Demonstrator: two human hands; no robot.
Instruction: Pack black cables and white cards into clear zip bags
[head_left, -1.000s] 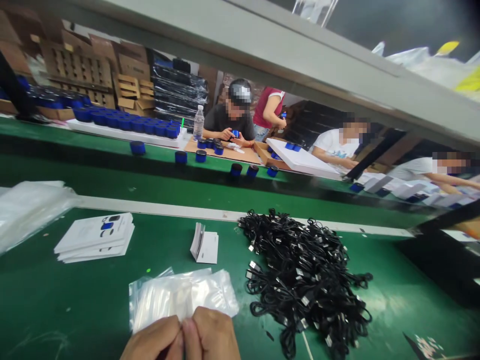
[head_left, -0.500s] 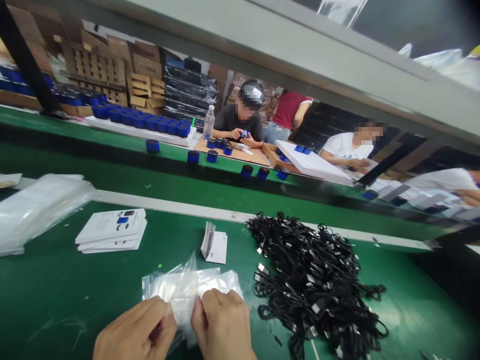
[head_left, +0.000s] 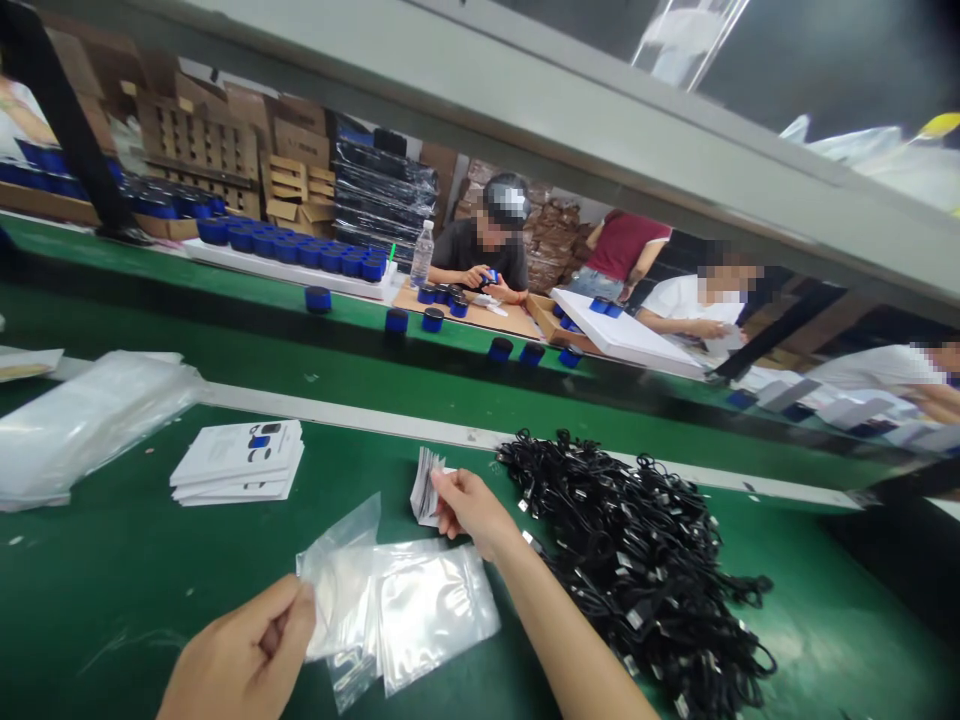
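Note:
My left hand [head_left: 244, 650] pinches the corner of a clear plastic bag [head_left: 341, 575] and lifts it off a small pile of clear bags [head_left: 435, 615] on the green table [head_left: 112, 590]. My right hand [head_left: 469, 508] reaches forward and its fingers close on a small stack of white cards [head_left: 424, 485] standing on edge. Just right of that hand lies a big heap of coiled black cables [head_left: 637, 560].
A stack of white printed leaflets [head_left: 240, 462] lies to the left, with a bundle of clear plastic [head_left: 82, 420] beyond it. Past a white strip runs a green conveyor [head_left: 300, 350] carrying blue cylinders [head_left: 318, 298]. Several people work at the far side.
My hands were together on the bag pile. The right hand has left it and reached forward to the white cards, while the left hand keeps one bag and lifts it.

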